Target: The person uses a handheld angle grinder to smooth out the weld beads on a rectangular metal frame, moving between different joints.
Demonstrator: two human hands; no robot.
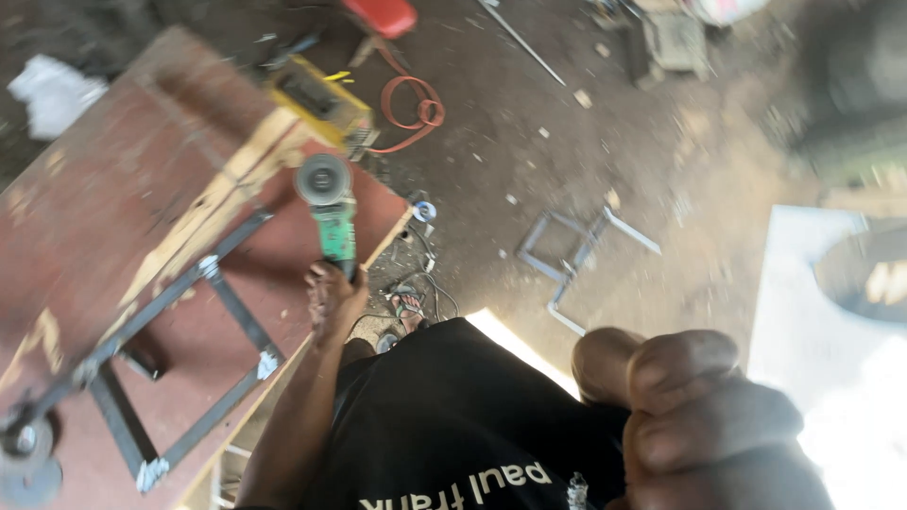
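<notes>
Green angle grinder point(333, 215) in left hand point(333, 300); right hand point(699, 416) prob. fisted.

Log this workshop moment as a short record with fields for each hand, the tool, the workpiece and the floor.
left hand: grips the green angle grinder by its body
right hand: closed fist near the camera; contents not visible
workpiece: welded metal frame lying on the red-brown table
floor: orange cable, second metal frame

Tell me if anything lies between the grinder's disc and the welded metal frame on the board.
Nothing visible does. The left hand grips the green angle grinder, whose disc sits over the wooden strip, past the metal frame. Only bare red board lies between them. The right hand is a closed fist near the camera.
</notes>
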